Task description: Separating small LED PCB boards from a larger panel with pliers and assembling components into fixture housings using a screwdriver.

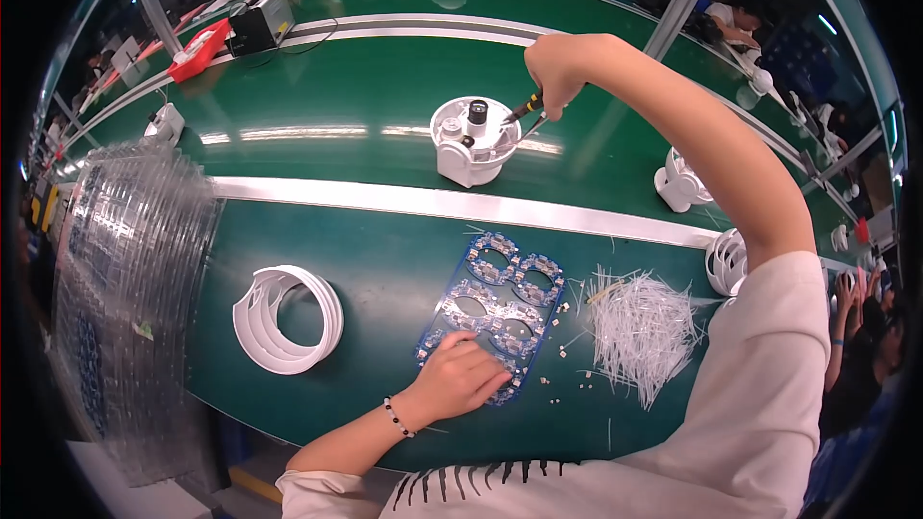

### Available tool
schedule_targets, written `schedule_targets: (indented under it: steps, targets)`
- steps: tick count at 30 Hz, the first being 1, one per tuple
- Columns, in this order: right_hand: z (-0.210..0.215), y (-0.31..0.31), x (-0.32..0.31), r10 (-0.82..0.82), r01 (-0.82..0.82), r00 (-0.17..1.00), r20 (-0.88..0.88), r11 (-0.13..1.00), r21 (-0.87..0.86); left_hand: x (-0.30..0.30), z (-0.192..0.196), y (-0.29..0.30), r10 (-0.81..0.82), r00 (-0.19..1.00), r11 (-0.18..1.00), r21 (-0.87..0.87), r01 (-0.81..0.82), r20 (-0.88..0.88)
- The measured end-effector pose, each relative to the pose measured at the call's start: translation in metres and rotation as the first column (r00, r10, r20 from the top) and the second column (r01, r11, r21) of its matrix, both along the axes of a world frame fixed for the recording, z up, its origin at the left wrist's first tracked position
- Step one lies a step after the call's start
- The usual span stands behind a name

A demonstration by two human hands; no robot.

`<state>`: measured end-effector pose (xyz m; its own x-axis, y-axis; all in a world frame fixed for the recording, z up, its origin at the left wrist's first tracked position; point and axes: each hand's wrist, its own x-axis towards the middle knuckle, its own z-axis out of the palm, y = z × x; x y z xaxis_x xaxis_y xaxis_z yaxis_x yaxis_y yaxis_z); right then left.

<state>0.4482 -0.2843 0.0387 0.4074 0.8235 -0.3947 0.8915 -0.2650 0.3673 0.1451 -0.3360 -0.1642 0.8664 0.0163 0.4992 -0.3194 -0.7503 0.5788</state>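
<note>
The right hand (556, 65) grips a screwdriver (527, 108) tipped into the white housing (471, 144), while the left hand (460, 377) presses fingers-down, holding nothing, on the blue board panel (495, 303) on the worktop (385, 250).

tabletop (365, 96) dark green with pale grey strips running across; round housing (469, 142) white, black cylinder in it; screwdriver (527, 108) handle black with yellow band; circuit panel (500, 312) blue with silvery pads; stacked rings (286, 319) white; loose ties (639, 332) translucent white; tray stack (125, 298) clear plastic; box (202, 50) red with white face; sleeve (760, 394) pale pink-white, black streak pattern at hem; bracelet (396, 417) black and white beads
</note>
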Motion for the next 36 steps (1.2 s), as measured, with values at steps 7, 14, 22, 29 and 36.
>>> schedule_targets:
  steps: [7, 14, 22, 29, 36]
  targets:
    - [-0.02, 0.018, 0.004, -0.239, 0.236, 0.971, 0.018, 0.941, -0.243, -0.002, 0.0, 0.001, -0.002, 1.0, 1.0, -0.002, 0.002, 0.006]
    - [-0.034, 0.008, 0.013, -0.271, 0.263, 0.963, -0.007, 0.942, -0.207, -0.002, -0.001, 0.001, -0.004, 1.0, 1.0, 0.017, 0.004, 0.004]
    - [-0.022, -0.022, 0.007, 0.213, -0.178, 0.96, 0.18, 0.966, -0.189, 0.0, 0.0, 0.0, -0.007, 1.0, 1.0, 0.02, 0.007, -0.005]
    - [0.005, -0.04, 0.011, 0.088, -0.039, 0.939, 0.332, 0.988, -0.15, 0.0, 0.0, 0.001, -0.021, 1.0, 1.0, 0.013, 0.021, -0.012]
    - [-0.01, -0.05, 0.041, 0.222, -0.244, 0.92, 0.324, 0.969, 0.029, 0.001, 0.004, 0.001, -0.027, 0.999, 0.999, 0.026, 0.028, -0.021]
